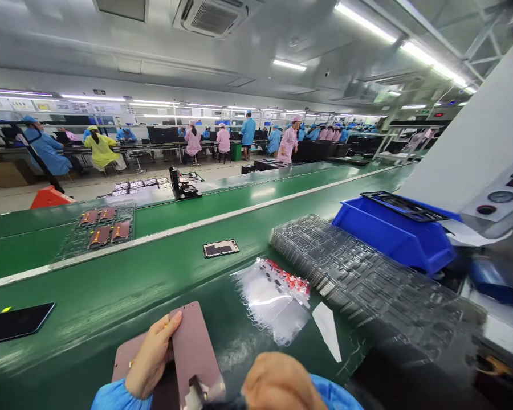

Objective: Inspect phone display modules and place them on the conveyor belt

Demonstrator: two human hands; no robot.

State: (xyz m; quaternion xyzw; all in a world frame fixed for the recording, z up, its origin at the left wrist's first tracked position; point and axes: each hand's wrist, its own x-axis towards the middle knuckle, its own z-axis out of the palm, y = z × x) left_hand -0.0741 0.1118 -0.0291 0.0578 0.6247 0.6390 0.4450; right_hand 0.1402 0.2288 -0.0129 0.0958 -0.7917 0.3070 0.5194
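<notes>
My left hand (154, 351), in a blue sleeve, is closed on a flat mauve phone-sized panel (195, 344) with rounded corners, its thumb pressed on the upper left edge. Behind that hand lies a second mauve panel (126, 354), partly hidden by my wrist. My right hand (282, 382) is a curled, slightly blurred fist at the bottom edge. From it a dark tool with a shiny metallic end (199, 390) reaches over the lower part of the held panel; its kind is unclear. A fanned stack of clear film sheets with red tabs (277, 302) lies beyond my right hand.
On the green conveyor (154, 279) lie a phone frame (220, 248), a dark phone (19, 324) and a clear tray (106, 228) of brown parts. Stacked clear plastic trays (367, 273), a white slip (326, 330) and a blue bin (380, 228) stand right. Co-workers sit farther back.
</notes>
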